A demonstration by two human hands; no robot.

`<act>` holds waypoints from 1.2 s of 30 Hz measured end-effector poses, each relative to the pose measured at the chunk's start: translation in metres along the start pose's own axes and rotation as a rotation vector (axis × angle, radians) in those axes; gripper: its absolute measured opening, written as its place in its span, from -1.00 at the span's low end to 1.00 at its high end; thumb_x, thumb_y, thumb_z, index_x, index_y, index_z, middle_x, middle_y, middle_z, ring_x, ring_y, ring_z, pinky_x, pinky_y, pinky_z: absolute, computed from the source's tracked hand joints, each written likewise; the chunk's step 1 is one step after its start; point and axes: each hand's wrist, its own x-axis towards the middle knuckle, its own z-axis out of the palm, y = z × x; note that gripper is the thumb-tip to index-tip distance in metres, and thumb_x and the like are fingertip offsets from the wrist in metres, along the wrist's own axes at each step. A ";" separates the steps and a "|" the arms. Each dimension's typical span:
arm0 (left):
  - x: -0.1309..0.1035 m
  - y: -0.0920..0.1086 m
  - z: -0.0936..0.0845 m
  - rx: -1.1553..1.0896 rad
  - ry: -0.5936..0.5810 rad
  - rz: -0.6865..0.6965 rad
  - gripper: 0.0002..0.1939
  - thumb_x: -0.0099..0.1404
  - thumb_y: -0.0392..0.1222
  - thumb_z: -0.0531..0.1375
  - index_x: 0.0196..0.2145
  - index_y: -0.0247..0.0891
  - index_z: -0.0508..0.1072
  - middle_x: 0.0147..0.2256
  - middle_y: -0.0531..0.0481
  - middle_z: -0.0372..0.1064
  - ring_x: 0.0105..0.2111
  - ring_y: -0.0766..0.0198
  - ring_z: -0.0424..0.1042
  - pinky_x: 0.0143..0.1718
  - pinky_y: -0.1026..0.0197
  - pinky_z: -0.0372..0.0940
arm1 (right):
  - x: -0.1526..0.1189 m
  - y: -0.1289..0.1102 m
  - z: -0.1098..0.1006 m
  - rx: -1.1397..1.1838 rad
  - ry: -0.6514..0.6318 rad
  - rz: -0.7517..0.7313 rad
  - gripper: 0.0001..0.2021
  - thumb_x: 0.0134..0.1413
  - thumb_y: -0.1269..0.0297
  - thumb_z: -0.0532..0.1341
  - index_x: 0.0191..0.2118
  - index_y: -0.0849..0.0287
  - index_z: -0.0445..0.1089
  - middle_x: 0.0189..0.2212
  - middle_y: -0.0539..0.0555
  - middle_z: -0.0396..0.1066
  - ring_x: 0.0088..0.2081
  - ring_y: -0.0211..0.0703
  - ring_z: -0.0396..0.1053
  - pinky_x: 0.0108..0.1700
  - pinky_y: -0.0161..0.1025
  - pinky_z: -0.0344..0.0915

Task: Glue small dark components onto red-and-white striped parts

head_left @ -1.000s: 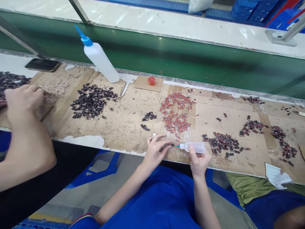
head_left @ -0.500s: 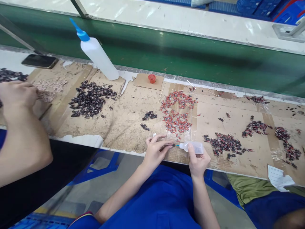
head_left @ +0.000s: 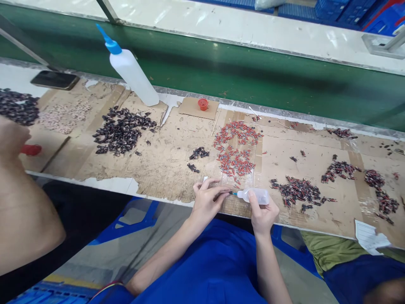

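Near the bench's front edge, my left hand (head_left: 207,198) pinches a small black part (head_left: 230,192) between thumb and fingertips. My right hand (head_left: 264,214) is closed around a small translucent squeeze bottle (head_left: 255,196), which lies nearly level. Its thin blue-green tip points left and meets or almost meets the black part; I cannot tell which. Just beyond my hands is a spread of small red parts with metal ends (head_left: 236,162). Left of these sit little clusters of black parts (head_left: 198,153). A pile of black-and-red pieces (head_left: 299,190) lies to the right of the bottle.
A tall white bottle with a blue nozzle (head_left: 134,78) stands behind a large pile of black parts (head_left: 122,133). A red cap (head_left: 203,104) rests on cardboard (head_left: 186,109). At left are a phone (head_left: 55,79) and a co-worker's arm (head_left: 22,202); another person sits at right.
The co-worker's hand at the left has drawn back toward the bench's front, and a red object shows beside it. My own hands keep almost the same pose.
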 end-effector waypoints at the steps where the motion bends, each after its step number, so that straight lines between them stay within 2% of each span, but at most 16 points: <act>1: 0.000 0.000 0.001 0.002 0.001 -0.003 -0.85 0.22 -0.27 0.27 -0.30 -0.02 0.58 -0.30 0.04 0.58 -0.03 0.08 0.41 -0.04 -0.02 0.03 | 0.000 -0.001 0.000 0.003 0.010 0.003 -0.73 -0.06 0.09 0.30 -0.51 0.23 0.48 -0.60 0.05 0.48 -0.55 -0.15 0.41 -0.47 -0.26 0.34; 4: -0.001 0.000 0.002 -0.009 0.013 -0.007 -0.85 0.22 -0.29 0.26 -0.31 -0.04 0.57 -0.32 0.03 0.58 -0.04 0.08 0.41 -0.03 -0.03 0.02 | 0.000 0.000 0.000 0.041 0.064 0.017 -0.73 -0.08 0.08 0.32 -0.51 0.23 0.47 -0.59 0.05 0.47 -0.54 -0.13 0.41 -0.47 -0.24 0.35; 7: -0.001 0.000 0.003 -0.028 0.006 -0.003 -0.85 0.22 -0.30 0.25 -0.30 -0.06 0.56 -0.33 0.04 0.59 -0.04 0.06 0.39 -0.04 -0.05 0.02 | 0.002 0.006 -0.002 0.142 0.177 0.032 -0.71 -0.07 0.07 0.31 -0.47 0.24 0.43 -0.57 0.05 0.44 -0.55 -0.15 0.40 -0.51 -0.25 0.33; 10: 0.000 0.000 0.002 -0.026 -0.007 0.002 -0.83 0.21 -0.31 0.26 -0.27 -0.05 0.55 -0.33 0.06 0.59 -0.03 0.04 0.38 -0.05 -0.05 0.02 | 0.007 0.010 -0.004 0.231 0.287 0.005 -0.70 -0.09 0.09 0.34 -0.37 0.23 0.37 -0.48 0.06 0.45 -0.48 -0.15 0.43 -0.44 -0.22 0.39; 14: 0.003 0.004 -0.001 0.019 -0.006 0.036 -0.86 0.25 -0.30 0.25 -0.28 -0.06 0.54 -0.29 0.06 0.58 -0.04 0.06 0.37 -0.07 -0.04 0.02 | 0.018 0.010 -0.004 0.230 0.271 -0.063 -0.57 -0.28 0.17 0.45 -0.33 0.14 0.22 -0.34 0.06 0.47 -0.27 -0.07 0.51 -0.16 -0.08 0.43; 16: 0.006 0.008 -0.001 0.051 0.013 0.061 -0.88 0.27 -0.29 0.23 -0.28 -0.08 0.53 -0.27 0.04 0.58 -0.05 0.06 0.38 -0.07 -0.03 0.02 | 0.024 0.009 -0.002 0.187 0.259 -0.078 -0.53 -0.30 0.19 0.45 -0.32 0.12 0.17 -0.30 0.08 0.47 -0.22 -0.05 0.51 -0.08 -0.02 0.40; 21: 0.015 0.017 0.006 0.099 0.020 0.117 -0.94 0.26 -0.24 0.25 -0.32 -0.12 0.54 -0.26 0.01 0.55 -0.08 0.07 0.36 -0.08 -0.02 0.06 | 0.029 0.008 0.002 0.076 0.234 -0.098 -0.45 -0.25 0.22 0.44 -0.15 0.12 0.15 -0.25 0.11 0.45 -0.20 -0.06 0.49 -0.05 -0.01 0.38; 23: 0.018 0.020 0.011 0.115 0.022 0.134 -0.95 0.26 -0.25 0.25 -0.34 -0.14 0.54 -0.25 0.00 0.53 -0.09 0.08 0.35 -0.10 -0.01 0.08 | 0.025 0.006 -0.001 0.052 0.255 -0.176 -0.37 -0.25 0.25 0.45 -0.05 0.14 0.12 -0.18 0.17 0.43 -0.10 -0.01 0.46 -0.07 -0.01 0.38; 25: 0.019 0.022 0.015 0.136 0.024 0.145 -0.93 0.26 -0.28 0.24 -0.35 -0.16 0.53 -0.24 -0.02 0.51 -0.09 0.07 0.33 -0.11 0.00 0.10 | 0.017 0.004 -0.005 -0.001 0.347 -0.306 -0.35 -0.22 0.28 0.44 0.00 0.15 0.11 -0.12 0.22 0.39 -0.05 0.03 0.42 -0.12 -0.04 0.39; 27: 0.019 0.023 0.018 0.142 0.021 0.156 -0.92 0.27 -0.32 0.22 -0.34 -0.19 0.51 -0.23 -0.04 0.50 -0.09 0.06 0.31 -0.13 0.01 0.11 | 0.006 0.003 -0.011 -0.058 0.437 -0.455 -0.43 -0.16 0.33 0.42 -0.03 0.14 0.16 -0.17 0.16 0.40 -0.12 -0.02 0.44 -0.20 -0.10 0.41; 28: 0.019 0.022 0.018 0.135 0.022 0.161 -0.91 0.28 -0.33 0.20 -0.35 -0.20 0.50 -0.23 -0.05 0.50 -0.09 0.07 0.31 -0.13 0.01 0.12 | 0.000 0.003 -0.013 -0.076 0.437 -0.521 -0.51 -0.13 0.36 0.40 -0.07 0.12 0.20 -0.23 0.11 0.41 -0.20 -0.07 0.45 -0.24 -0.13 0.41; 30: 0.018 0.022 0.015 0.091 0.032 0.180 -0.88 0.30 -0.35 0.17 -0.35 -0.21 0.48 -0.24 -0.05 0.49 -0.11 0.08 0.31 -0.13 0.03 0.14 | -0.011 0.004 -0.014 -0.098 0.330 -0.592 -0.67 -0.06 0.43 0.36 -0.16 0.11 0.30 -0.35 0.03 0.43 -0.32 -0.16 0.44 -0.29 -0.17 0.40; 31: 0.017 0.022 0.013 0.049 0.040 0.192 -0.87 0.32 -0.35 0.15 -0.35 -0.22 0.47 -0.26 -0.05 0.49 -0.13 0.10 0.32 -0.13 0.03 0.15 | -0.015 0.004 -0.014 -0.095 0.239 -0.574 -0.74 -0.03 0.44 0.34 -0.20 0.11 0.35 -0.37 0.02 0.44 -0.36 -0.19 0.43 -0.30 -0.19 0.41; 34: 0.013 0.025 0.003 -0.141 0.050 0.246 -0.86 0.35 -0.30 0.11 -0.34 -0.21 0.44 -0.29 -0.04 0.46 -0.16 0.14 0.34 -0.12 0.07 0.21 | -0.024 0.002 -0.005 0.047 -0.009 -0.305 -0.81 0.05 0.33 0.31 -0.16 0.12 0.43 -0.30 0.09 0.51 -0.37 -0.19 0.46 -0.33 -0.21 0.44; 36: 0.010 0.028 -0.003 -0.254 0.051 0.280 -0.88 0.35 -0.27 0.12 -0.34 -0.21 0.44 -0.28 -0.05 0.45 -0.15 0.16 0.35 -0.10 0.09 0.24 | -0.025 -0.002 0.004 0.223 -0.099 -0.084 -0.77 0.04 0.22 0.32 -0.16 0.13 0.45 -0.29 0.10 0.53 -0.35 -0.17 0.49 -0.32 -0.22 0.47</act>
